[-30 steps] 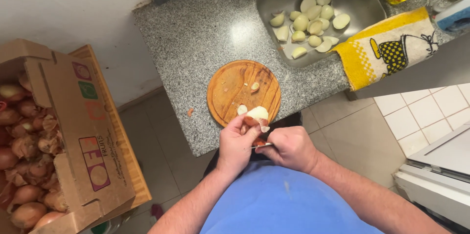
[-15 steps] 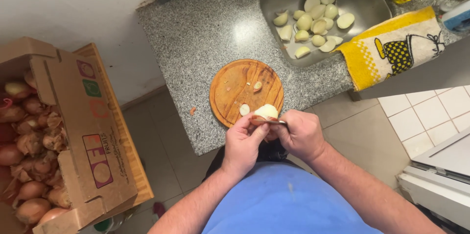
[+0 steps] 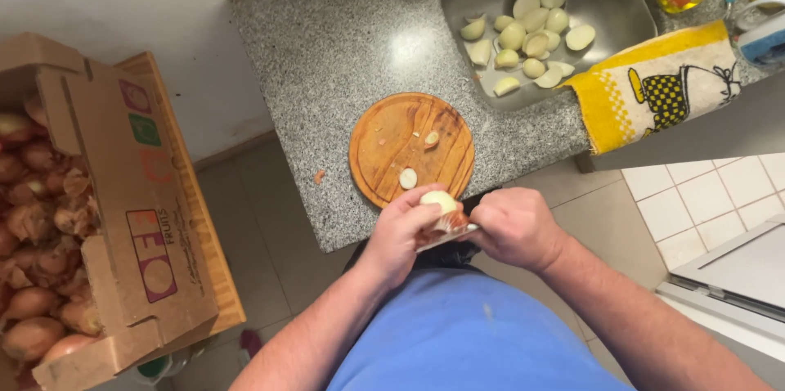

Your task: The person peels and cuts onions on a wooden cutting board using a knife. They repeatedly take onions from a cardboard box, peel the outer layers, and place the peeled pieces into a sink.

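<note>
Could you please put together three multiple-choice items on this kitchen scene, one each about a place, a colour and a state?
1. Where do the peeled pale onions lie?
A. in the steel sink
B. on the round wooden cutting board
C. on the tiled floor

2. What colour is the cloth with a black checked figure draped at the sink's edge?
A. red
B. yellow and white
C. green

3. What state is the onion between the left hand and right hand in?
A. fully in its brown skin
B. partly peeled, pale on top
C. diced

Answers:
1. A, the pale pieces sit inside the steel basin.
2. B, yellow bands frame a white middle.
3. B, a pale top shows above reddish-brown skin near the knife blade.
</note>
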